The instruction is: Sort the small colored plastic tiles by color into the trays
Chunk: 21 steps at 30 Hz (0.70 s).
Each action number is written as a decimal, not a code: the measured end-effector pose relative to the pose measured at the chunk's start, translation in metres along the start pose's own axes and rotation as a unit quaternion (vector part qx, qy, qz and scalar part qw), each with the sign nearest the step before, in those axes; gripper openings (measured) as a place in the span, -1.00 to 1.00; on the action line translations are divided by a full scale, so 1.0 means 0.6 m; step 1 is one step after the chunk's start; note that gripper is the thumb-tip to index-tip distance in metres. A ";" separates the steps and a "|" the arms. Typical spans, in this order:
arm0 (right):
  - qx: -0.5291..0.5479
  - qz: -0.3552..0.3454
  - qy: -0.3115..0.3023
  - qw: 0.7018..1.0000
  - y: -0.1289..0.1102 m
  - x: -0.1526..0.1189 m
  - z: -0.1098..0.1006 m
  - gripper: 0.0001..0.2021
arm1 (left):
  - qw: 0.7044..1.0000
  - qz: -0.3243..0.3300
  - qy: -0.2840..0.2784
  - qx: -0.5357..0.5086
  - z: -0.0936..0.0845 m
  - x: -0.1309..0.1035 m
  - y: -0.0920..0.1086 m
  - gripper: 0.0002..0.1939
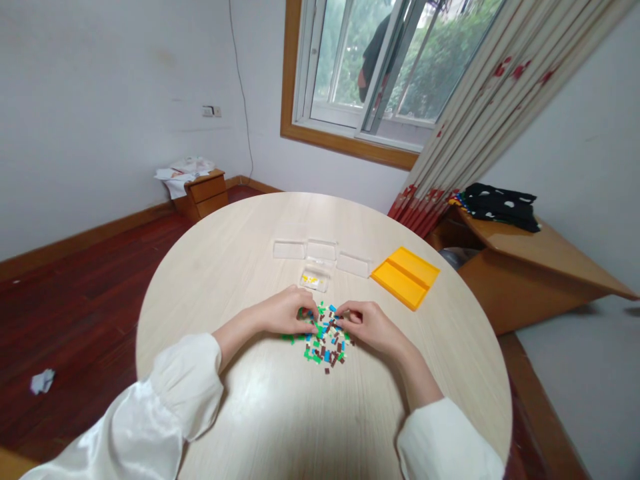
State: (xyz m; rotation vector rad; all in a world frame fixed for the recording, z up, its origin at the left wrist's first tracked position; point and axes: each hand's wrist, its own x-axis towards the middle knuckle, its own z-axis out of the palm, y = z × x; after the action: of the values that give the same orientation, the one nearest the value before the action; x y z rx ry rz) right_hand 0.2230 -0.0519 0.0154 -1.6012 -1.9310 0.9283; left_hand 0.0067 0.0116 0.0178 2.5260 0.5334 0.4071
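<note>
Head view: small loose bricks, green, brown, blue and cream, lie in a scattered heap near the middle of a round pale table, with the left hand at the heap's left edge, thumb and curled fingers spaced apart, and the right hand at its right edge, fingers bent toward the bricks; whether either one grips a piece, cannot tell. Just beyond the left hand sits a clear tray with yellow pieces inside; farther back, three clear containers in a row, an orange tray to their right.
</note>
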 end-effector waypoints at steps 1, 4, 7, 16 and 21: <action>0.008 0.000 -0.008 1.000 0.000 0.000 0.001 -0.81 | 1.000 0.006 -0.013 0.003 0.003 0.001 0.003 -0.85; 0.013 -0.001 -0.037 0.999 0.002 0.000 0.002 -0.81 | 0.999 0.006 -0.036 0.016 0.012 0.003 0.005 -0.96; -0.003 0.004 -0.043 0.999 0.005 0.000 -0.002 -0.84 | 0.999 -0.013 -0.023 0.024 0.016 0.005 -0.001 -0.89; 0.023 -0.012 -0.037 0.999 -0.004 0.004 0.014 -0.78 | 0.997 -0.075 0.038 0.000 0.004 0.003 -0.016 -0.89; -0.002 -0.009 -0.062 0.998 -0.005 0.002 0.011 -0.86 | 0.996 -0.088 0.016 -0.006 0.001 -0.004 -0.023 -0.91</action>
State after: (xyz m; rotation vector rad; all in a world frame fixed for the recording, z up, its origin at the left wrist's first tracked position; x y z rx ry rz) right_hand 0.2162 -0.0524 0.0132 -1.5594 -2.0282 1.0387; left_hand 0.0008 0.0212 0.0092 2.4401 0.7555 0.3835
